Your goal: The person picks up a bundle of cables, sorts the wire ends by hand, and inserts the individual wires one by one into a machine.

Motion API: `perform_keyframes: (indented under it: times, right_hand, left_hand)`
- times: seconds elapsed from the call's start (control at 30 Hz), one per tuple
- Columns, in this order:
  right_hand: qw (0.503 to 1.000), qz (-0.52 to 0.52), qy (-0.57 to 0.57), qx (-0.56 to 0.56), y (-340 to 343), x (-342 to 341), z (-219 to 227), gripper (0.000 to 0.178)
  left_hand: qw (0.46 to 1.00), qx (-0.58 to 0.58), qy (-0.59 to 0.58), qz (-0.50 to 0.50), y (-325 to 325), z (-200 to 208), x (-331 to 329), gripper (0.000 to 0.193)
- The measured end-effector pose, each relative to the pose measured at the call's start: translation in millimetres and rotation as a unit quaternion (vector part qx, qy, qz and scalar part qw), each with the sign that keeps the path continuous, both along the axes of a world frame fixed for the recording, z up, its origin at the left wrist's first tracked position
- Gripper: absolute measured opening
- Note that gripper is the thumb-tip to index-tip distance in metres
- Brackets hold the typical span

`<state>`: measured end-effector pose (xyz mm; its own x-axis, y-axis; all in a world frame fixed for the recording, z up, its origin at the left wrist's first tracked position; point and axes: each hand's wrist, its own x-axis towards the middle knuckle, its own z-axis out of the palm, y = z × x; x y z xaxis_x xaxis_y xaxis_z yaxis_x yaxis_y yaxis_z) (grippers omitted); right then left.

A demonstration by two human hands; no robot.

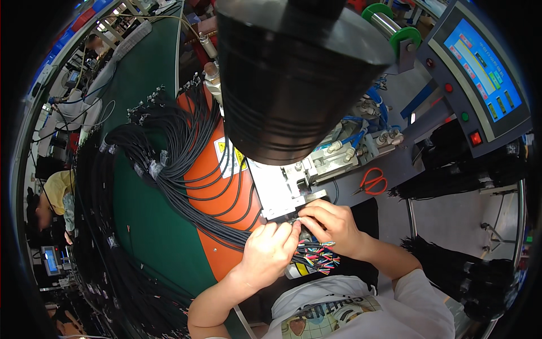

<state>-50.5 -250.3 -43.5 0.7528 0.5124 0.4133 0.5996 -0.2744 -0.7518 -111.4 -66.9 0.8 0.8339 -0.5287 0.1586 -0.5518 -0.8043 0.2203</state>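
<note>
Close together at the front of a white metal machine block (276,206), my two hands nearly touch at the fingertips. My left hand (268,251) is closed in a pinch over a bundle of black cables (209,220), apparently on one cable's end. Thumb and forefinger of my right hand (334,227) are pinched at the same spot; the fingers hide what is between them. Stripped cable ends with red, green, white and other coloured wires (319,259) stick out below my hands.
A large black cylinder (293,85) hangs over the machine. Red-handled scissors (372,182) lie right of it, below a control screen (480,68). An orange board (197,198) and green tabletop (135,209) carry cables on the left. More black cable bundles (463,271) hang at right.
</note>
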Motion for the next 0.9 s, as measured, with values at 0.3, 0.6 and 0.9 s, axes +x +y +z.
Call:
perform_keyframes:
  times: [0.3,0.6,0.9]
  right_hand:
    - [0.995,0.006,0.045,-0.086,-4,3,6,0.009]
    - [0.986,-0.036,0.159,0.025,-3,-5,-10,0.008]
    - [0.945,0.133,0.254,0.159,-9,-16,0,0.030]
  left_hand:
    - [0.999,-0.007,0.008,0.034,-4,3,3,0.041]
    - [0.985,-0.115,-0.022,0.130,19,-8,-19,0.040]
    - [0.972,-0.233,0.037,0.014,23,2,-14,0.043]
